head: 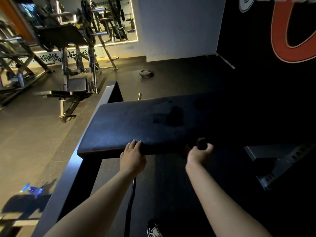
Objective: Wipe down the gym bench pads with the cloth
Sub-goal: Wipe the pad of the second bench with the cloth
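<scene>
A wide black bench pad (145, 124) lies across the middle of the view, with a darker patch near its centre. My left hand (132, 157) rests on the pad's near edge, fingers laid over the rim. My right hand (200, 152) grips a dark cloth (201, 144) against the same near edge, further right. The cloth is almost lost in shadow. The pad's right half is too dark to make out.
A steel frame beam (71, 170) runs under the pad's left end. A blue spray bottle (33, 189) lies on the floor at lower left. Another bench (68, 94) and weight machines stand at the back left. A weight plate (146, 73) lies on the floor. My shoe (153, 228) shows below.
</scene>
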Available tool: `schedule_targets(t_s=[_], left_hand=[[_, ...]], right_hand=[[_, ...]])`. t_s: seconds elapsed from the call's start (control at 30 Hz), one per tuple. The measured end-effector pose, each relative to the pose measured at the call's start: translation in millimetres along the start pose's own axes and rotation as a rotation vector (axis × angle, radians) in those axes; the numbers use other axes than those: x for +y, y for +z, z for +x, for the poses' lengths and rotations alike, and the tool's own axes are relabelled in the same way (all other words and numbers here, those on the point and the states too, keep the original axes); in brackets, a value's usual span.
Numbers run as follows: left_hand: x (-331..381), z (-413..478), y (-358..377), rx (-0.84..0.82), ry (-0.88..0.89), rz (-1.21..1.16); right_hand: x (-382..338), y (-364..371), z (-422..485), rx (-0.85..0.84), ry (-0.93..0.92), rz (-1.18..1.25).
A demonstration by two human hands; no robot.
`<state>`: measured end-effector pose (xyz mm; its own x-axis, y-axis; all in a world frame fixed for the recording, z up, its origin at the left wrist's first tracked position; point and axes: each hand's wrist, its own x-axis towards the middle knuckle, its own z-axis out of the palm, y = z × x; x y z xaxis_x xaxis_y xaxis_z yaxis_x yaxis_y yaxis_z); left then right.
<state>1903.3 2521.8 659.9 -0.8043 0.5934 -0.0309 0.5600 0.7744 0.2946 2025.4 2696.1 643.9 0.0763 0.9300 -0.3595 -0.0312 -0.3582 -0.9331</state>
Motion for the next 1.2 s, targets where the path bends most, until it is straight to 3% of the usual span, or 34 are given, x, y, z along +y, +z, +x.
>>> schedule_targets(t_s=[0.07, 0.13, 0.23, 0.37, 0.47, 0.63, 0.8, 0.9, 1.1, 1.2], left_hand=[[1, 3, -3, 0.016, 0.003, 0.005], [2, 4, -8, 0.035, 0.018, 0.005], [2, 9, -20, 0.027, 0.022, 0.011], [-12, 32, -31, 0.072, 0.013, -0.027], [-25, 53, -31, 0.027, -0.052, -0.018], [-40, 92, -29, -0.083, -0.072, -0.029], [-50, 103, -26, 0.003, -0.062, -0.014], [-44, 114, -27, 0.022, -0.113, -0.002], [-23, 149, -28, -0.001, -0.148, -0.07], [-15, 156, -24, -0.009, -0.161, -0.098]], right_hand=[[-9, -9, -4, -0.071, -0.107, -0.09], [-18, -7, -24, -0.225, -0.369, -0.146], [-27, 22, -58, -0.664, -0.619, -0.246], [-27, 75, -63, -0.946, -1.098, -0.876], [-18, 94, -46, -1.135, -1.097, -1.049], [-21, 146, -11, -1.113, -1.18, -1.031], [-47, 223, 44, -0.939, -0.971, -1.024], [-53, 234, 55, -0.858, -0.961, -1.049], [-31, 196, 19, -1.153, -1.165, -0.989], [-30, 201, 21, -1.168, -1.278, -1.035]])
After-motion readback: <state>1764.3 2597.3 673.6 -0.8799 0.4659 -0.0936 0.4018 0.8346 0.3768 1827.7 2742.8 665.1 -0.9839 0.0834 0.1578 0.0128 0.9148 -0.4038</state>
